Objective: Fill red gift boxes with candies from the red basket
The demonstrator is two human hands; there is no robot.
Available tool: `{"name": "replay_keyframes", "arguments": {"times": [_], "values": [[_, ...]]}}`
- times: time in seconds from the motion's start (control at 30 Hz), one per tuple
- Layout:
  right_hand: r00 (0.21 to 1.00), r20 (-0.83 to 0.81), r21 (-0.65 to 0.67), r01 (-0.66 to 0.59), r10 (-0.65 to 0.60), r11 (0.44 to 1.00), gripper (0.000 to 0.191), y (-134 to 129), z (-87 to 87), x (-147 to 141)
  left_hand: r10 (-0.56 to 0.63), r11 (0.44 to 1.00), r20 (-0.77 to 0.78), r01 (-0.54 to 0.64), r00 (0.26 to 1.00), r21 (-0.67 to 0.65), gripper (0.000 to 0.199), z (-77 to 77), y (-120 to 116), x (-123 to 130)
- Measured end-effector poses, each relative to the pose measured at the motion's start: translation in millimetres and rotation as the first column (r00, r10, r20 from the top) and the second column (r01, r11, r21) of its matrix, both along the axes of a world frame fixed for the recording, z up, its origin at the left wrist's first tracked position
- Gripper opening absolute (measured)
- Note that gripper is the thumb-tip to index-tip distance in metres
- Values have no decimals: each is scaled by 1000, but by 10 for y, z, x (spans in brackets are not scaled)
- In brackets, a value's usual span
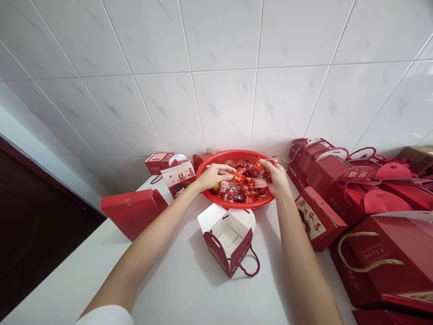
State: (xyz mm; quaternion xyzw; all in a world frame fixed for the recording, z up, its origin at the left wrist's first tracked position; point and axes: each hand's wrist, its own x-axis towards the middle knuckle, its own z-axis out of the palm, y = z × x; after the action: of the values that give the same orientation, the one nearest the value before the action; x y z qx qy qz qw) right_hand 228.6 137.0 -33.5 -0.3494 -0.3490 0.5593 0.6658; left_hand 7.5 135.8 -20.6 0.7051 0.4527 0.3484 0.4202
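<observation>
A red plastic basket (237,153) full of wrapped candies (233,192) stands against the wall, with both hands over it. My left hand (214,175) reaches in from the left, thumb and fingers closed on a red-orange wrapped candy (238,177). At the basket's right side, my right hand (276,178) is curled around red wrapped candies (257,169); how many is hidden by the fingers. In front of the basket, between my forearms, a small dark red gift box (218,253) stands with its top flaps open. Its white inside shows no contents, and a cord handle hangs at its right.
Many red gift boxes (338,180) with cord handles crowd the right side. A box with a printed front (313,219) leans near my right forearm. On the left stand a plain red box (133,212) and smaller boxes (158,162). A tiled wall (223,104) closes off the white table's back.
</observation>
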Motion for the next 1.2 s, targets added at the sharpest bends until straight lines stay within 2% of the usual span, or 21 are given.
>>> {"name": "replay_keyframes", "arguments": {"times": [0.27,0.43,0.53,0.67,0.77,0.87,0.93,1.1,1.2], "values": [[999,30,3,-13,13,1000,36,-15,0,-18,-92,994,130,83,987,77,25,147,-264,-9],[998,65,0,-11,11,1000,38,-26,15,-34,-87,996,204,79,975,45,24,131,-385,-53],[994,109,-7,-7,7,1000,40,-27,16,-34,-161,986,200,165,966,-2,27,122,-459,-76],[985,167,-16,-28,30,999,38,-29,10,-31,-377,924,40,379,925,-46,33,206,-577,-98],[984,173,-18,-24,27,1000,39,-43,17,-36,-484,875,-164,476,859,-87,27,342,-718,-118],[984,175,-7,-28,29,1000,40,-68,38,-49,-437,893,-435,439,787,-104,20,501,-923,-161],[981,188,4,-53,52,999,40,-93,62,-58,-373,918,-567,380,735,-111,26,587,-1059,-207],[937,293,30,-209,192,977,40,-243,208,-82,-326,940,-673,303,664,-157,56,638,-1185,-317],[857,407,20,-354,316,935,40,-418,362,-119,-322,940,-692,309,646,-148,60,601,-1146,-336]]}}
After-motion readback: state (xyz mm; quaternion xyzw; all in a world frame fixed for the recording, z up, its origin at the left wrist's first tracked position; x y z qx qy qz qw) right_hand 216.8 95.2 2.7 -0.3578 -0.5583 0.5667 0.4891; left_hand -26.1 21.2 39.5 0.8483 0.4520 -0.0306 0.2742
